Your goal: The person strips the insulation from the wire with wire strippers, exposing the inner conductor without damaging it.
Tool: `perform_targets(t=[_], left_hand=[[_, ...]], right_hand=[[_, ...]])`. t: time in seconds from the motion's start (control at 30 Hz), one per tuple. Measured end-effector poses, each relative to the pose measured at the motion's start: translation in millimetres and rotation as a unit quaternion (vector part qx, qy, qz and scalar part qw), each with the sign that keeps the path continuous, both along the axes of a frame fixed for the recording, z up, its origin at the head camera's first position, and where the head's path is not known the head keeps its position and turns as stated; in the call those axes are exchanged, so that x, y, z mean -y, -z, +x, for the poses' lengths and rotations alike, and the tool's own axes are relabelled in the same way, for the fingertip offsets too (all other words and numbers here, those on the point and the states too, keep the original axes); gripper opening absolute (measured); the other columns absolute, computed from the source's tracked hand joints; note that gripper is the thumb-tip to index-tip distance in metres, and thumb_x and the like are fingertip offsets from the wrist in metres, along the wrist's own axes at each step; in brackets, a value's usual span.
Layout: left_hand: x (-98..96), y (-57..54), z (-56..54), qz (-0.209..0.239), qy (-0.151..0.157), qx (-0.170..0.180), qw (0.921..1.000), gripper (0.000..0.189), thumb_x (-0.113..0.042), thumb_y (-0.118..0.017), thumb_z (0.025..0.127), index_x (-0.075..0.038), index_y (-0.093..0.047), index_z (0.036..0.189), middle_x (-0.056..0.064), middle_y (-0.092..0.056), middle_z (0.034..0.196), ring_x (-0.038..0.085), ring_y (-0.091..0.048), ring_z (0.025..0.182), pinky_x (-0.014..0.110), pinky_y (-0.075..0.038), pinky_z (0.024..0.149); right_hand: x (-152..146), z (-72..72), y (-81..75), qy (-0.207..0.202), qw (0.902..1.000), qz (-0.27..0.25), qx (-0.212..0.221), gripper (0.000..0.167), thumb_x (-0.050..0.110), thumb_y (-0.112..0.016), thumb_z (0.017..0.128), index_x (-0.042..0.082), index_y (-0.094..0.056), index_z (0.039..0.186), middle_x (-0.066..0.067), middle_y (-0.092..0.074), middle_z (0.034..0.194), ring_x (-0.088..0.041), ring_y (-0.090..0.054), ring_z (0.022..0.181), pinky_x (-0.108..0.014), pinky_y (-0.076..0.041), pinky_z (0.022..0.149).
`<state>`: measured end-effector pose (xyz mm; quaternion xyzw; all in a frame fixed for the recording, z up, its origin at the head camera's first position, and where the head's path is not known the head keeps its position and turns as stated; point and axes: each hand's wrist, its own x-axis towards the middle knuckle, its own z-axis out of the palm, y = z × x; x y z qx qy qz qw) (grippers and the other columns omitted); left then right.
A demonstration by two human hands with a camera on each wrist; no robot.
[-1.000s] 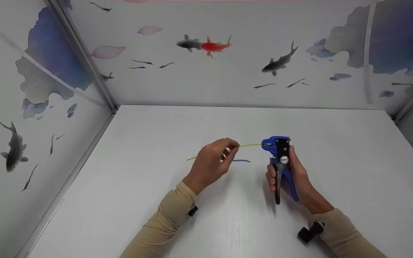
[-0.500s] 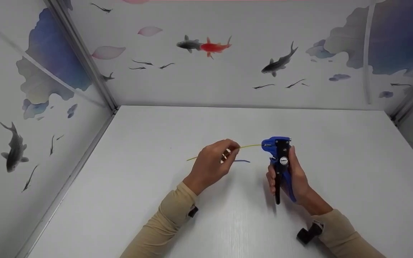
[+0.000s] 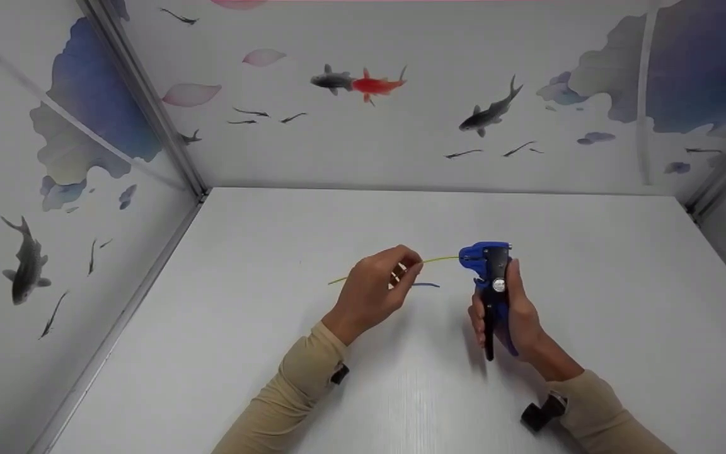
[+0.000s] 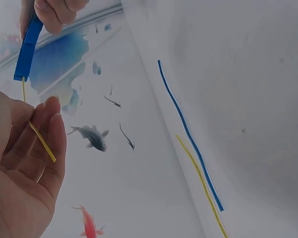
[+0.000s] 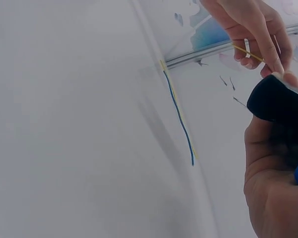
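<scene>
One yellow wire [image 3: 440, 259] runs from the pinch of your left hand [image 3: 369, 287] into the wire stripper [image 3: 497, 261] gripped in your right hand [image 3: 525, 318], tip hidden, this strip looking unfinished, while a blue wire [image 4: 186, 129] and second yellow wire [image 4: 200, 176] lie on the table [image 3: 262, 233], seemingly left to do.

Tan-sleeved forearms [image 3: 287, 384] extend over the counter [image 3: 275, 233].
Left hand [image 3: 372, 290] pinches just left of the counter's middle; right hand [image 3: 524, 315] grips just right of it, fingers [image 3: 476, 315] curled.

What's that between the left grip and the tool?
A yellow wire runs from left grip to tool, in the head and left wrist views; below, on the table, the head view shows a blue wire.
</scene>
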<state>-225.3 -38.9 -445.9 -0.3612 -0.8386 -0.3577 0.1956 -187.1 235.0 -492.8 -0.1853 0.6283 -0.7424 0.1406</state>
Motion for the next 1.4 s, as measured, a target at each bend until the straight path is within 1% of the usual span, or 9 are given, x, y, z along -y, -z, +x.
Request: perform_targets(t=[0.13,0.27,0.37,0.47,0.6,0.8,1.03,1.23,1.4], left_hand=[[0.5,-0.5,-0.1,-0.002,-0.004,-0.001,1.0,0.013,-0.022,-0.068,0.109,-0.012,-0.073,0.115,0.0,-0.078,0.101,0.007,-0.072,0.083,0.019,-0.063,0.075],[1.0,-1.1,-0.6,-0.003,-0.012,-0.006,0.9999,0.013,-0.022,-0.068,0.109,-0.012,-0.073,0.114,0.0,-0.078,0.101,0.007,-0.071,0.082,0.017,-0.061,0.075],[1.2,-1.0,-1.0,-0.004,-0.015,-0.011,0.9998,0.011,-0.021,-0.068,0.109,-0.012,-0.073,0.113,0.0,-0.078,0.1,0.007,-0.071,0.08,0.02,-0.062,0.073],[1.1,-0.2,-1.3,-0.004,-0.019,-0.015,0.9997,0.012,-0.021,-0.068,0.109,-0.011,-0.073,0.113,0.0,-0.079,0.1,0.007,-0.071,0.079,0.024,-0.064,0.071],[1.4,0.7,-2.0,-0.003,-0.02,-0.019,0.9996,0.011,-0.02,-0.069,0.108,-0.011,-0.073,0.113,0.0,-0.078,0.1,0.007,-0.071,0.079,0.024,-0.064,0.07],[1.7,0.8,-2.8,0.003,-0.016,-0.027,0.9995,0.009,-0.019,-0.069,0.108,-0.012,-0.073,0.112,-0.001,-0.078,0.099,0.005,-0.071,0.079,0.018,-0.061,0.07],[1.5,1.7,-2.9,0.011,-0.004,-0.02,0.9997,0.01,-0.02,-0.066,0.11,-0.012,-0.071,0.113,-0.001,-0.078,0.1,0.006,-0.072,0.079,0.027,-0.064,0.069],[0.8,1.2,-1.8,0.004,-0.003,-0.02,0.9998,0.009,-0.019,-0.068,0.108,-0.012,-0.071,0.113,-0.001,-0.079,0.098,0.006,-0.072,0.078,0.026,-0.064,0.069],[0.7,1.6,-1.2,-0.003,-0.005,-0.023,0.9997,0.008,-0.019,-0.069,0.108,-0.012,-0.072,0.113,-0.002,-0.08,0.098,0.005,-0.072,0.077,0.021,-0.062,0.069]], right_hand=[[0.1,-0.8,0.5,-0.017,0.9997,-0.017,-0.007,0.085,0.072,0.003,0.107,0.015,-0.057,0.086,0.005,-0.062,0.071,-0.014,-0.063,0.06,-0.034,-0.058,0.056],[-0.1,-1.5,1.1,-0.032,0.9991,-0.026,-0.005,0.086,0.07,0.003,0.108,0.012,-0.06,0.094,0.003,-0.067,0.078,-0.015,-0.068,0.067,-0.036,-0.062,0.064],[-0.4,-1.9,1.8,-0.035,0.9991,-0.026,0.0,0.087,0.07,0.003,0.108,0.013,-0.062,0.098,0.003,-0.068,0.083,-0.016,-0.07,0.071,-0.038,-0.064,0.068],[-0.6,-2.2,2.2,-0.03,0.9993,-0.022,0.002,0.088,0.071,0.003,0.108,0.013,-0.062,0.098,0.003,-0.068,0.083,-0.016,-0.07,0.07,-0.038,-0.064,0.068],[-0.4,-1.7,1.8,-0.014,0.9998,-0.01,0.001,0.087,0.071,0.002,0.108,0.013,-0.062,0.095,0.002,-0.067,0.08,-0.017,-0.068,0.068,-0.039,-0.063,0.065],[1.3,-1.0,1.4,0.017,0.9998,0.0,-0.004,0.086,0.07,0.002,0.108,0.011,-0.058,0.089,0.001,-0.063,0.073,-0.017,-0.065,0.063,-0.04,-0.061,0.059],[3.7,0.1,0.5,0.036,0.9993,-0.008,-0.003,0.085,0.071,0.0,0.108,0.013,-0.056,0.084,0.003,-0.061,0.067,-0.016,-0.062,0.056,-0.037,-0.058,0.054],[3.8,0.2,-0.6,0.063,0.998,-0.002,-0.007,0.083,0.075,-0.003,0.107,0.014,-0.052,0.079,0.006,-0.056,0.061,-0.014,-0.056,0.049,-0.033,-0.052,0.045],[2.5,-0.7,0.6,0.057,0.9982,-0.012,-0.016,0.082,0.074,-0.001,0.107,0.015,-0.052,0.08,0.007,-0.055,0.06,-0.014,-0.054,0.047,-0.03,-0.051,0.044]])
